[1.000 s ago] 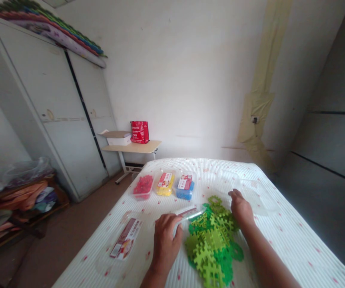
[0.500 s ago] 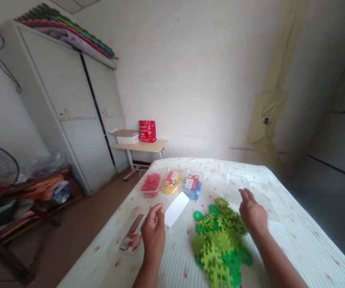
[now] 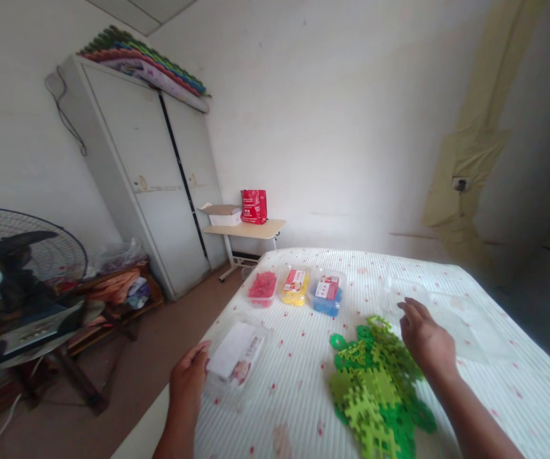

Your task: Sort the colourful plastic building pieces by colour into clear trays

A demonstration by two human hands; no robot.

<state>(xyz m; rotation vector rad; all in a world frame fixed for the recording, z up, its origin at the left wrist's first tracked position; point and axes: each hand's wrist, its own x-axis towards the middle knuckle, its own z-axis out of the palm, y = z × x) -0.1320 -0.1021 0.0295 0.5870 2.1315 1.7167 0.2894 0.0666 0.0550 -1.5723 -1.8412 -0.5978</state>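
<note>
My left hand (image 3: 188, 379) pinches the left edge of a clear plastic lid (image 3: 217, 392) at the table's left side. A white card (image 3: 231, 347) shows on it, beside a red and white printed label (image 3: 246, 368); whether both belong to one piece is unclear. My right hand (image 3: 427, 338) hovers beside the heap of green interlocking plastic pieces (image 3: 375, 389), its fingers loosely bent and partly apart. Just behind its fingertips is a clear plastic container (image 3: 392, 290); contact cannot be made out.
Boxes of red (image 3: 262, 287), yellow (image 3: 295, 287) and blue pieces (image 3: 327, 296) stand in a row farther back. A flat clear plastic piece (image 3: 470, 325) lies to the right. Beyond the patterned table cover (image 3: 298, 376) are a side table (image 3: 255, 229), a cabinet (image 3: 145, 191) and a fan (image 3: 30, 242).
My left hand has moved left with the clear lid and white card, which now lie over or against the printed label. My right hand stays by the green heap. The view has swung left.
</note>
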